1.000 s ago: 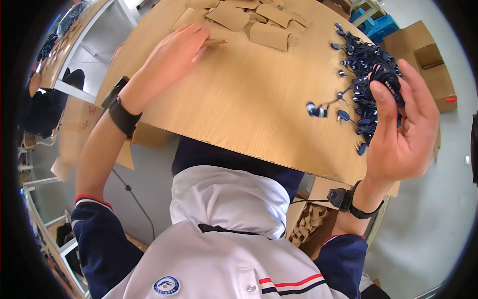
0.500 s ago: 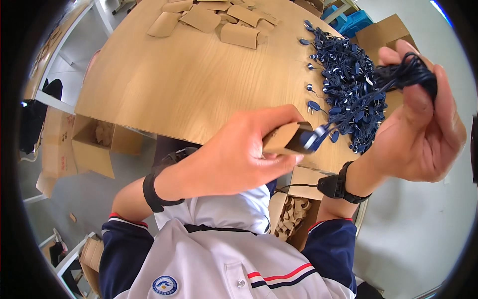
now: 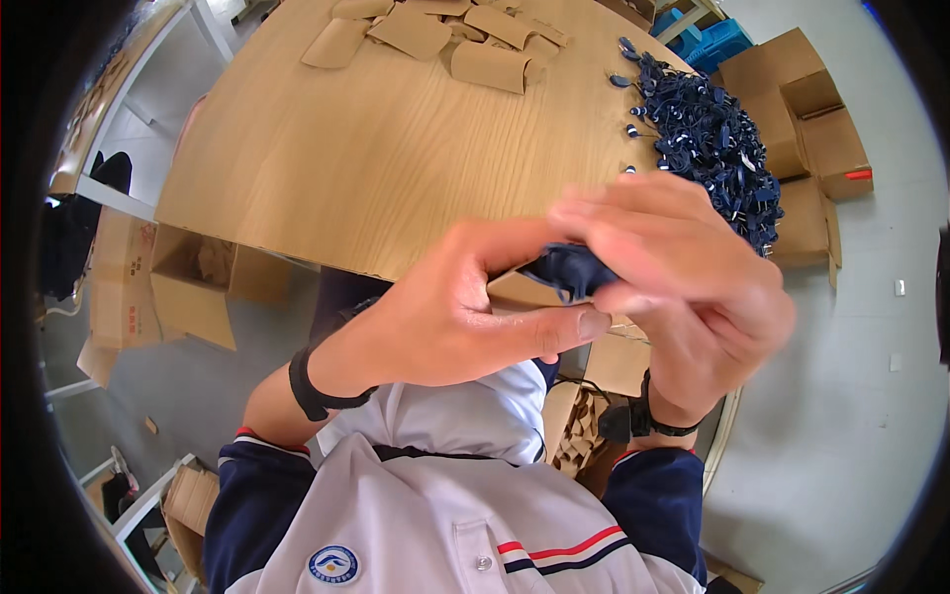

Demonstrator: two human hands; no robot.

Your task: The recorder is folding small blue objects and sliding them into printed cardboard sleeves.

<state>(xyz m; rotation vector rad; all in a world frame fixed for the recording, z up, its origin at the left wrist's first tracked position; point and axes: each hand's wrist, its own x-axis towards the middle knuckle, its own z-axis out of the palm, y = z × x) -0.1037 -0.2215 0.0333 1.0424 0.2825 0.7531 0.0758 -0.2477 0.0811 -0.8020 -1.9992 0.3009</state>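
Observation:
A small brown cardboard sleeve (image 3: 522, 293) is held in my left hand (image 3: 440, 307), its fingers and thumb wrapped around the sides. At the sleeve's open end sits a coiled dark blue cable (image 3: 572, 269), partly inside. My right hand (image 3: 683, 257) grips this cable from the right, fingers bent over it and slightly blurred. My fingers hide the far side of the sleeve and the cable's other end. Beyond my right hand, a large heap of dark blue cables (image 3: 708, 139) with plugs and white-banded ends lies along the table's right edge.
Flat brown cardboard sleeves (image 3: 490, 65) lie at the far side of the wooden table (image 3: 376, 168). Open cardboard boxes stand at right (image 3: 792, 109) and lower left (image 3: 188, 287). Below the table edge, a box of folded cardboard pieces (image 3: 579, 436) sits near my right forearm. A blue crate (image 3: 717, 45) stands behind.
My right hand has come down and left from the upper right, bringing the coiled cable to the sleeve's opening. The blue-and-white end at the opening is out of sight. My left hand still holds the sleeve.

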